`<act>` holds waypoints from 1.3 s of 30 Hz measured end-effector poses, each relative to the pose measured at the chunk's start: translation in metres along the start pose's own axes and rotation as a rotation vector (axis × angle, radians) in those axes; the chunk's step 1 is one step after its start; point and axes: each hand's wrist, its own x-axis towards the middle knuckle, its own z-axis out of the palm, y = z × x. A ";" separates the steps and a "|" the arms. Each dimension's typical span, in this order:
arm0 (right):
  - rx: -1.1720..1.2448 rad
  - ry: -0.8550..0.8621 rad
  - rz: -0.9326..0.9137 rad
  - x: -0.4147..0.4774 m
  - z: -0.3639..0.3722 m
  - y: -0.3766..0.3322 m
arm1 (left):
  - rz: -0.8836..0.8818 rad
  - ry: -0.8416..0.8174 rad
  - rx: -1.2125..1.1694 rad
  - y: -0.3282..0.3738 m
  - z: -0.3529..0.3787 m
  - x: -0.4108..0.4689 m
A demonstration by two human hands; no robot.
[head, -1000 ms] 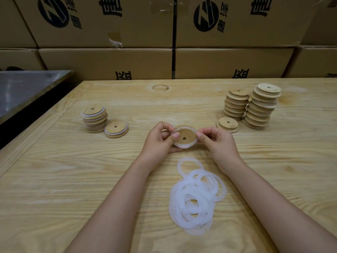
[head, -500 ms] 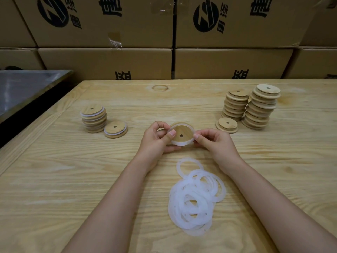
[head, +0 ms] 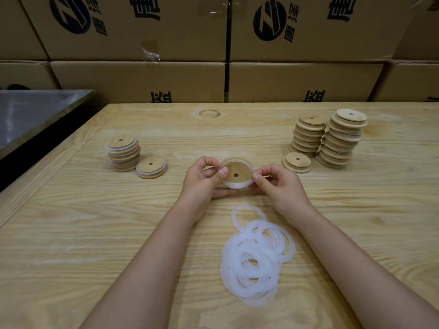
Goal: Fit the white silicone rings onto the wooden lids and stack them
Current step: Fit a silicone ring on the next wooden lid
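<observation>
L hand [head: 202, 179] & R hand [head: 276, 184] both pinch wooden lid [head: 237, 173] w/ white ring [head: 237, 185] on it, mid-table [head: 71, 233], loose rings [head: 254, 262] nearer front edge.

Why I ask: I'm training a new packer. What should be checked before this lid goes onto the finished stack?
1. Seating on the held lid: cannot tell; the white ring shows along the near edge, fingers cover the sides.
2. Grip: left hand and right hand both pinch the held lid: ok.
3. The finished stack stands upright at left: ok.
4. The single ringed lid beside it is not yet stacked: not ok.
5. The loose rings lie close by: ok.
</observation>
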 end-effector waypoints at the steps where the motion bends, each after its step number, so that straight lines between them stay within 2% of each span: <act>1: -0.029 0.000 -0.002 0.000 -0.001 0.000 | 0.001 -0.004 0.000 0.000 0.000 0.000; 12: -0.086 -0.068 0.028 -0.002 -0.004 0.001 | -0.002 -0.055 -0.022 0.000 0.000 0.000; 26: -0.079 -0.046 0.069 -0.003 0.000 -0.008 | 0.018 -0.050 -0.094 -0.002 -0.003 0.001; 32: -0.173 -0.036 0.029 -0.003 0.004 -0.004 | 0.004 -0.051 -0.122 0.000 -0.003 0.000; 39: 0.088 0.042 0.012 -0.010 0.013 -0.004 | -0.034 -0.123 -0.254 0.003 -0.003 0.001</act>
